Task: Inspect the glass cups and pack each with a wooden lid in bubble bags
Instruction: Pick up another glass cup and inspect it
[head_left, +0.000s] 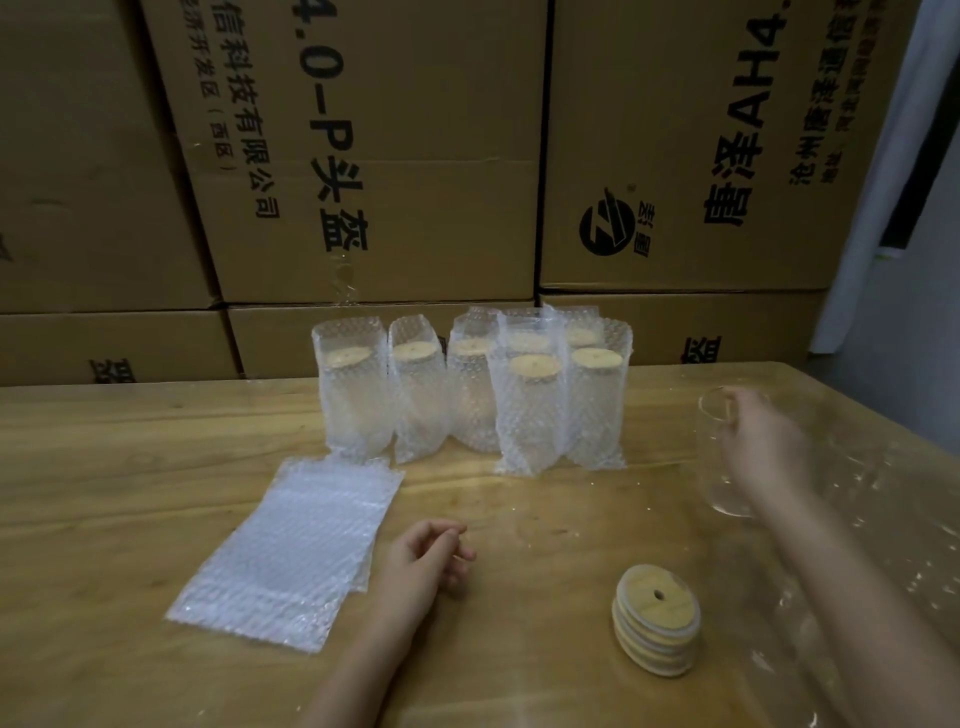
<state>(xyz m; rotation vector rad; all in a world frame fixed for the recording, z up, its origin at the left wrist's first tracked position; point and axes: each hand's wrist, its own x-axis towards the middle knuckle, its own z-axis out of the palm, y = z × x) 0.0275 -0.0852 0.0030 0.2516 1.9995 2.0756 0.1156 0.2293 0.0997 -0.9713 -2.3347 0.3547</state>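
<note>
Glass cup (714, 467) upright, right hand (763, 441) holding rim

R hand (763, 441) grips glass cup (714, 467); L hand (426, 556) rests on table (104, 467).

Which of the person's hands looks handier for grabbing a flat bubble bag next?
Probably the left hand: it rests free right beside the flat bubble bags, while the right hand grips a glass cup.
</note>
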